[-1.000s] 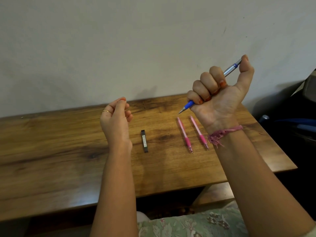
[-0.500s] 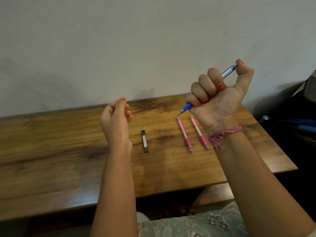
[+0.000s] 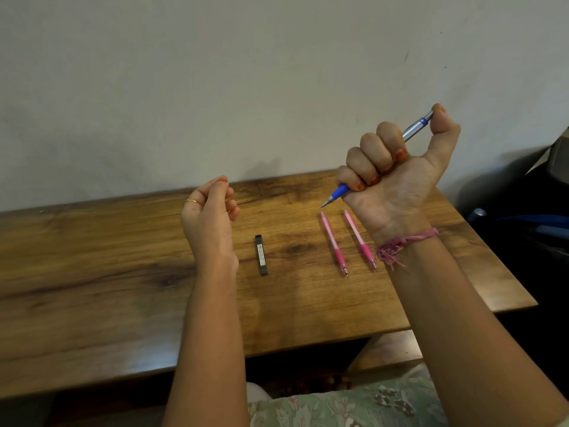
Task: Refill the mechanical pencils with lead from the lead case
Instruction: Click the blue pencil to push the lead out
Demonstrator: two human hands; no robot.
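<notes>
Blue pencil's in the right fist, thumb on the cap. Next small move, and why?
Probably lower the blue mechanical pencil to the table beside the two pink pencils. The right hand grips it in a fist with the thumb on its top end, as if clicking lead through, while the lead case lies untouched and the left hand appears to hold nothing.

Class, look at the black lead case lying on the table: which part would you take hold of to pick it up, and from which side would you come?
Probably from above, pinching the two long sides near the middle. The lead case is a slim flat bar lying on the table, long axis running away from the person, with bare wood on both sides. The left hand, raised beside it, looks nearest; the right hand grips the blue pencil.
</notes>
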